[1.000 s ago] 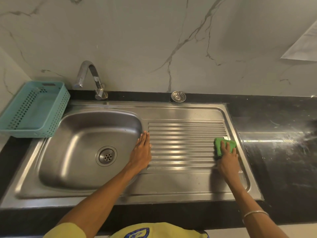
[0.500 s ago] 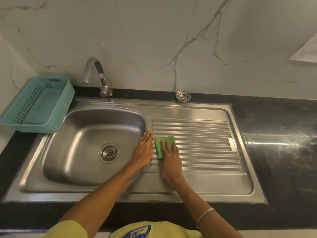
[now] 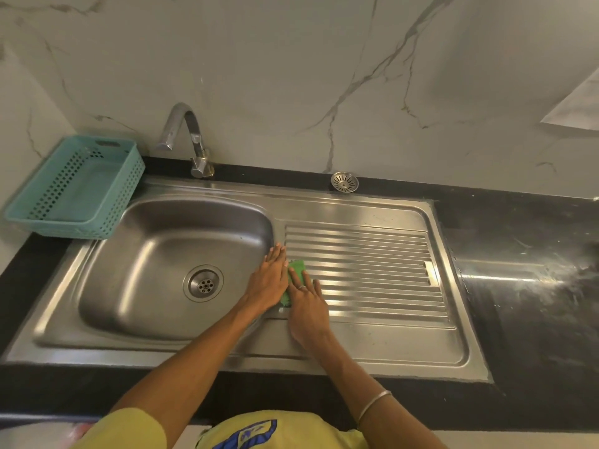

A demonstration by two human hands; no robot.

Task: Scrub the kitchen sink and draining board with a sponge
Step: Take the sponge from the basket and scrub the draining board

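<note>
While the left hand (image 3: 269, 280) lies flat, fingers straight, between sink (image 3: 162, 254) and draining board (image 3: 372, 270), the sponge (image 3: 296, 269) points lengthwise toward the wall at the board's left end, pressed under the right hand (image 3: 308, 306), whose fingers lie straight.

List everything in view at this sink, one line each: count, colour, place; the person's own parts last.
counter: one, black, around the sink unit
wall: one, white marble, grey veins, behind the counter
sink basin: one, steel, left part of the sink unit
drain: one, steel, bottom of the basin
draining board: one, steel, right of the basin
tap: one, chrome, behind the basin
loose strainer: one, steel, counter behind the draining board
basket: one, teal, counter left of the basin
sponge: one, green, draining board's left end, under the right hand
bangle: one, silver, right wrist
left hand: one, flat on the strip between basin and board
right hand: one, fingers straight, pressing the sponge
</note>
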